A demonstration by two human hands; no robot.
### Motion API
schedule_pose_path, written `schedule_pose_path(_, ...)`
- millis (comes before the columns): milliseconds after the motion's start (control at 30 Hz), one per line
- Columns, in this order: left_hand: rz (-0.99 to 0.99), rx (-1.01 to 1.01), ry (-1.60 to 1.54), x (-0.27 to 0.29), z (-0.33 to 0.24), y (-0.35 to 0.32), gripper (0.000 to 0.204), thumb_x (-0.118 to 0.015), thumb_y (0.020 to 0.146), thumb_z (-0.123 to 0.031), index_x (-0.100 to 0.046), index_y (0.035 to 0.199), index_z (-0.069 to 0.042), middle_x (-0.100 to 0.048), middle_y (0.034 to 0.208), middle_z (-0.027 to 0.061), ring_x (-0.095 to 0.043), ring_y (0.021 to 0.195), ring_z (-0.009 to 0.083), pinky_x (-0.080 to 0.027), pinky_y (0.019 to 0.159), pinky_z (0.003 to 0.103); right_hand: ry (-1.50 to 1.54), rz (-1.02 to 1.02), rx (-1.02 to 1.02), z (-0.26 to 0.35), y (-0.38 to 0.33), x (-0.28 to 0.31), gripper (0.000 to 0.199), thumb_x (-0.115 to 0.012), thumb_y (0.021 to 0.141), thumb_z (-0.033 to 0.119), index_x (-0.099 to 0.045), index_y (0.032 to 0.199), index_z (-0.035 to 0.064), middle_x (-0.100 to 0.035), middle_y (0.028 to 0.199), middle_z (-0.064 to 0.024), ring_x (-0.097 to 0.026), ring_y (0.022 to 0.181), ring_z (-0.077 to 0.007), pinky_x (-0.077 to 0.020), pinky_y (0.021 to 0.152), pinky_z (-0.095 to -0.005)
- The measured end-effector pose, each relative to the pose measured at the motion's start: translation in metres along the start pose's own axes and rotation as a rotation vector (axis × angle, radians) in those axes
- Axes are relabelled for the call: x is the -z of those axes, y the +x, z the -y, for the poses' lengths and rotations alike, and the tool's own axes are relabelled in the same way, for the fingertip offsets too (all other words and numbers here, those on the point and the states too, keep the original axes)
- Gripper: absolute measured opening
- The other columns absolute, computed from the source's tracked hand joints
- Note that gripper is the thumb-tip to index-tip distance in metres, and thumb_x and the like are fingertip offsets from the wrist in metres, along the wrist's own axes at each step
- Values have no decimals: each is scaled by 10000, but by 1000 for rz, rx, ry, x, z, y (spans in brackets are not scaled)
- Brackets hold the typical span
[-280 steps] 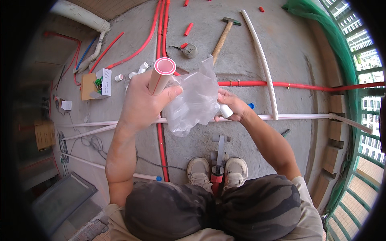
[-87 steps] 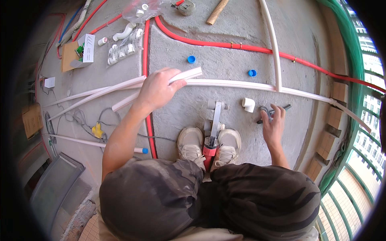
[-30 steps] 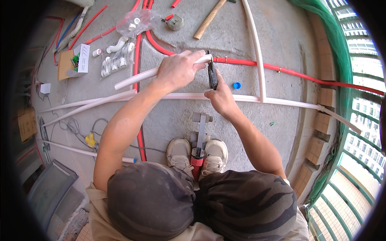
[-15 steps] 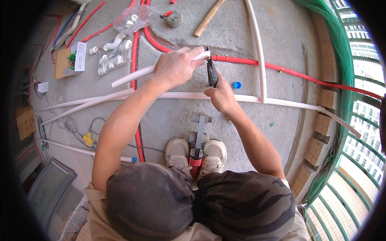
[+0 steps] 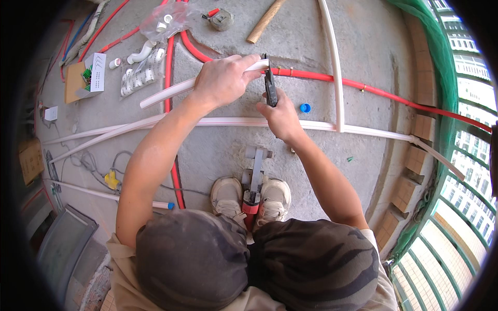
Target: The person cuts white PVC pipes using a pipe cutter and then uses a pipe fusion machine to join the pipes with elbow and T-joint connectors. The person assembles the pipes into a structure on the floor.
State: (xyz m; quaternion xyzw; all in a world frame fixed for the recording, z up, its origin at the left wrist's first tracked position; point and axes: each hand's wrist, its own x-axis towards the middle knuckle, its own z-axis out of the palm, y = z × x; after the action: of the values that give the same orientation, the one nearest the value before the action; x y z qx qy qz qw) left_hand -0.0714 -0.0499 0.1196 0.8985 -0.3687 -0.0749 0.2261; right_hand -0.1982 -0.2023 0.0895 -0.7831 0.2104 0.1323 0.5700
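Concrete floor: carries the loose stock. Landmark: long white floor pipe, lying across it left to right.

Red conduit: beyond the floor pipe, running rightward on the concrete.

Short white pipe: held up off the concrete, appears just beyond the floor pipe, tilted with its right end farther away. Handling, judged: light, rigid plastic; smooth wall, so apt to twist in a dry palm; hard to dent. Best hold: full wrap a little behind the right end, fingers clear of the blade.

Pipe-fusion welder: near side of the floor pipe, between the shoes.

Left hand: beyond the floor pipe, wrapped around the short pipe close to its right end.

Right hand: over the floor pipe, fist closed on a tool handle.

Bag of white fittings: beyond the floor pipe, to the left.

Dark-handled cutter: upright beyond the floor pipe, head at the short pipe's right end. Blade contact: cannot tell. Stiff; judged safest by the handles.

Tape measure: well beyond the floor pipe.

Blue cap: just beyond the floor pipe.
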Motion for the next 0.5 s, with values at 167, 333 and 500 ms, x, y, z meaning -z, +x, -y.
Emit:
schedule_pose_path(167,-20,-21,4,2,-2,6,356,-716,923,-322,-689,1240,-162,-744,1015,112,-710,884,356,-555,717,454,-29,-63,34,-17,10,-4,408,-712,871,306,-574,1087,-12,-617,905,-147,-588,842,-258,-487,817,-386)
schedule_pose_path(333,-3,-15,42,8,-9,7,357,-724,916,-326,-697,1230,-159,-743,1009,119,-712,876,354,-555,710,450,22,-92,84,-19,7,-5,411,-713,886,312,-568,1085,-17,-618,920,-139,-591,860,-249,-487,828,-386)
schedule_pose_path(500,-27,-78,30,13,-11,6,340,-679,941,-354,-683,1215,-152,-745,976,142,-725,861,373,-568,697,488,64,-133,105,-15,1,-8,401,-749,860,289,-561,1013,-30,-642,887,-195,-622,842,-327,-496,805,-440)
